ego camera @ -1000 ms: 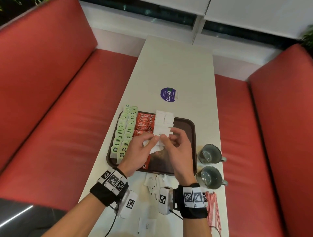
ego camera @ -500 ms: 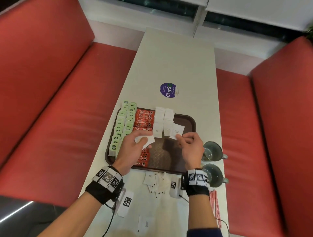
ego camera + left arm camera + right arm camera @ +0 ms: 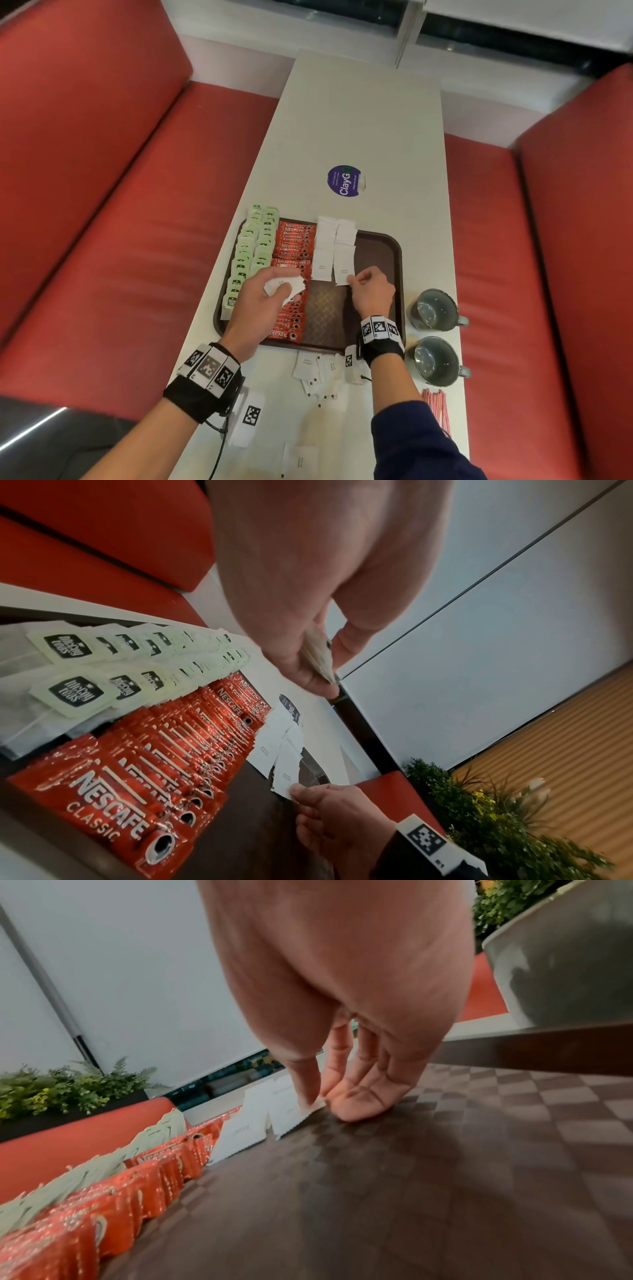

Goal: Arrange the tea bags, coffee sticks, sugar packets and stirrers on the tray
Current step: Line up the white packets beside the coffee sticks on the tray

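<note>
Right hand (image 3: 371, 291) pinches the near corner of a white sugar packet (image 3: 343, 270), laying it on the brown tray (image 3: 394, 260) at the hand's 11 o'clock. Left hand (image 3: 263, 298) clamps a spare sugar stack (image 3: 284, 287); count unclear. Align edges with the neighbouring packet, overlap evenly, release flat.

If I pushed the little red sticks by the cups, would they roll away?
Probably a bit. The stirrers look thin, round and very light, so a nudge would likely scatter them. They lie near the table edge, so some might roll off. Lying bunched together could slow them down.
</note>
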Motion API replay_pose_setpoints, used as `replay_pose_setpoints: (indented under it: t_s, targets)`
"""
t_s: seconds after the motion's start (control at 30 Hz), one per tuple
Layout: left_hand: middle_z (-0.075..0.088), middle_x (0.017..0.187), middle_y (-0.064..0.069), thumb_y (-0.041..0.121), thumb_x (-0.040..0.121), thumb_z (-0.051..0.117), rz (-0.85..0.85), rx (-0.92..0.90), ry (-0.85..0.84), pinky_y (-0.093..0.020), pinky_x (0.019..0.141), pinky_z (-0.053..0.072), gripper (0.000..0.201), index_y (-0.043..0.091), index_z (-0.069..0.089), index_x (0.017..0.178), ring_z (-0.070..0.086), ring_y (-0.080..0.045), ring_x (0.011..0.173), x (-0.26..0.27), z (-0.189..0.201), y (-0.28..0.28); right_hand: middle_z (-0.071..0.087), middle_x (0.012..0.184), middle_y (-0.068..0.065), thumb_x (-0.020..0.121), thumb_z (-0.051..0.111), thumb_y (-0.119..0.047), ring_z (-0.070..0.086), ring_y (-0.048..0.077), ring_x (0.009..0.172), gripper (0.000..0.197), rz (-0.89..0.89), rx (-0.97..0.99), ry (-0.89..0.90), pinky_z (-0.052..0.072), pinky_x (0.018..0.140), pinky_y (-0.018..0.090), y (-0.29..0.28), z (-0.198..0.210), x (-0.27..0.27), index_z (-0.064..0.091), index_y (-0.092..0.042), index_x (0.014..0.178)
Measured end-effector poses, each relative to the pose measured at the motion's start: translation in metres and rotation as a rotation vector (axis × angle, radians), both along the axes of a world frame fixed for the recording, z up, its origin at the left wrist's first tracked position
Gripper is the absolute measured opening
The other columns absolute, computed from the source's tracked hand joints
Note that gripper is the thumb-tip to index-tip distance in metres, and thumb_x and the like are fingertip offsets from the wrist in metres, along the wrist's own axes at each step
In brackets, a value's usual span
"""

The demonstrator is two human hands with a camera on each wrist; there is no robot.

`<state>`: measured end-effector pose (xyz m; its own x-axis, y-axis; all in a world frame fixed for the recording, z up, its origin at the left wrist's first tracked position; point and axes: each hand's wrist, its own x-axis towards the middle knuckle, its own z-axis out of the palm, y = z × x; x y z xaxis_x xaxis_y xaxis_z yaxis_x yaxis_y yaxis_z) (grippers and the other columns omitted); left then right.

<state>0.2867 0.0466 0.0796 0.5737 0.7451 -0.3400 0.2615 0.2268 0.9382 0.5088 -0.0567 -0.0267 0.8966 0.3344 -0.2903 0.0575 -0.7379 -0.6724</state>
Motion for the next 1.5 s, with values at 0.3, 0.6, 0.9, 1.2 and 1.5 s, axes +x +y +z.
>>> replay_pose_setpoints:
  t_s: [0.3,0.6,0.9,1.2,1.5]
  targets:
    - [0.071,0.130,0.017,0.007,0.108,0.061,0.001,-0.041,-0.014,-0.050,0.096,0.064,0.040,0.041,0.081,0.110,0.067,-0.010,0.122,0.001,0.004,0.000,0.051,0.115,-0.001,0.092,0.084,-0.021,0.055,0.025,0.110,0.030,0.108,-0.017,-0.095,0.043,0.094,0.034,0.018,0.004,-0.005,0.059,-0.017,0.107]
    - [0.071,0.129,0.017,0.007,0.109,0.059,-0.008,-0.044,-0.029,-0.044,0.090,0.066,0.037,0.037,0.080,0.114,0.070,-0.009,0.116,0.001,0.008,0.000,0.058,0.125,0.006,0.094,0.084,-0.020,0.056,0.022,0.110,0.030,0.093,-0.004,-0.095,0.041,0.093,0.031,0.030,0.003,-0.010,0.061,-0.014,0.112]
    - [0.064,0.141,0.013,0.003,0.106,0.064,-0.065,0.026,-0.101,-0.047,0.105,0.060,0.053,0.047,0.064,0.135,0.061,-0.014,0.133,-0.004,0.009,0.002,0.060,0.120,0.002,0.100,0.076,-0.031,0.063,0.025,0.110,0.023,0.068,0.054,-0.110,0.046,0.087,0.035,0.030,0.028,-0.015,0.061,-0.019,0.112]
    - [0.078,0.125,-0.001,0.012,0.097,0.081,-0.071,0.002,-0.178,-0.044,0.084,0.067,0.050,0.039,0.064,0.135,0.077,-0.024,0.112,-0.002,0.018,-0.006,0.079,0.102,-0.003,0.104,0.069,-0.056,0.078,0.024,0.090,0.025,0.326,0.495,0.305,0.067,0.082,0.046,-0.001,0.120,-0.068,0.078,-0.033,0.109]
    - [0.075,0.120,0.000,0.025,0.098,0.081,-0.069,0.010,-0.093,-0.032,0.055,0.058,0.034,0.037,0.063,0.124,0.078,-0.020,0.100,-0.008,0.031,-0.012,0.074,0.097,0.008,0.102,0.079,-0.026,0.064,0.018,0.073,0.008,0.205,0.656,0.266,0.052,0.060,0.034,-0.037,0.146,-0.081,0.077,-0.021,0.108]
